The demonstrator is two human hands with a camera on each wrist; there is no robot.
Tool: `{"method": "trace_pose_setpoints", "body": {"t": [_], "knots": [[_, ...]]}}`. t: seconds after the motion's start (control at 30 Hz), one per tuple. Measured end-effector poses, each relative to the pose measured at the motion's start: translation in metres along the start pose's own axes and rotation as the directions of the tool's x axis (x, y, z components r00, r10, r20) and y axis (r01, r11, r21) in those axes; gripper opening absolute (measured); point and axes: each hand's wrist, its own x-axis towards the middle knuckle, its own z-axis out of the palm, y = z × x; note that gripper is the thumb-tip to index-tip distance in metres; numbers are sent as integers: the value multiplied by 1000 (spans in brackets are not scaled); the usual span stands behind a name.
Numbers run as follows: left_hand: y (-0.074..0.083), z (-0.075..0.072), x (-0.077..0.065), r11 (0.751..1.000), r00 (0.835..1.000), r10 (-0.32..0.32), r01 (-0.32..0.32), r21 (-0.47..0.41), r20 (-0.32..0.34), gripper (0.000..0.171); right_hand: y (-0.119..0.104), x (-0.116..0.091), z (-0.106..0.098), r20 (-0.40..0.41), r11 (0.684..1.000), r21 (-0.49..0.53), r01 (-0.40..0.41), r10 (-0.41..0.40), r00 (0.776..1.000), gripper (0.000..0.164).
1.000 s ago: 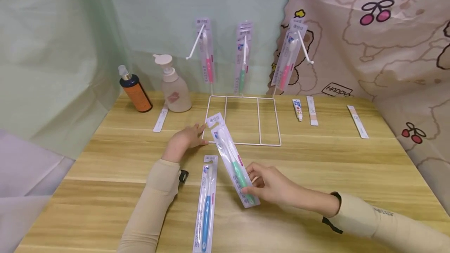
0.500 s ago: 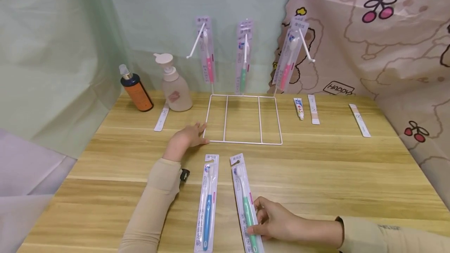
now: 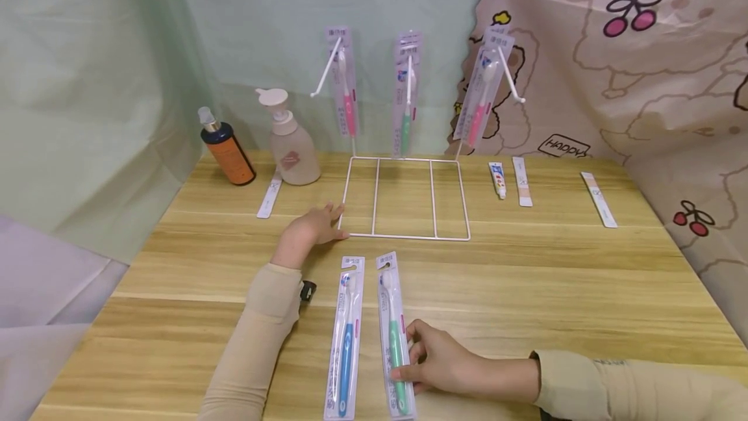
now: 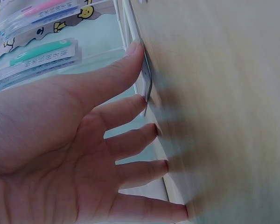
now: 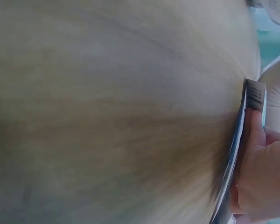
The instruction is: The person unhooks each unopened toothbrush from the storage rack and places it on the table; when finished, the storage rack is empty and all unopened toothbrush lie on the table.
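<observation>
In the head view my right hand (image 3: pixel 441 359) pinches the lower right edge of a packaged green toothbrush (image 3: pixel 393 317) low over the table. A packaged blue toothbrush (image 3: pixel 346 343) lies just left of it, a narrow gap between them. Farther back, my left hand (image 3: pixel 310 229) touches the near left corner of a white wire display rack (image 3: pixel 409 236). The left wrist view shows that hand (image 4: pixel 88 144) with fingers spread and straight, fingertips down at the table. Packaged toothbrushes hang on the rack's hooks: pink left (image 3: pixel 349 106), green middle (image 3: pixel 406 125), pink right (image 3: pixel 478 115).
At the back left stand an orange spray bottle (image 3: pixel 230 158) and a pump bottle (image 3: pixel 294 154), with a white paper stick (image 3: pixel 269 197) by its base. A small toothpaste tube (image 3: pixel 497 180) and two more sticks, one close (image 3: pixel 523 182) and one farther (image 3: pixel 598 200), lie right of the rack.
My right hand has brought the green toothbrush package down and toward me, then slightly left, so it now lines up beside the blue one. My left hand stays at the rack's corner.
</observation>
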Motion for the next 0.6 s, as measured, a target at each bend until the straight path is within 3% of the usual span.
{"method": "trace_pose_setpoints", "body": {"t": [0.3,0.6], "knots": [[1,-1,0,1000,1000,-1,1,-5,2,74,-4,3,-1,80,997,-76,-13,19,997,32],[0,0,-1,1000,1000,-5,5,-25,-2,73,-6,8,-6,161,984,-178,-29,59,985,32]]}}
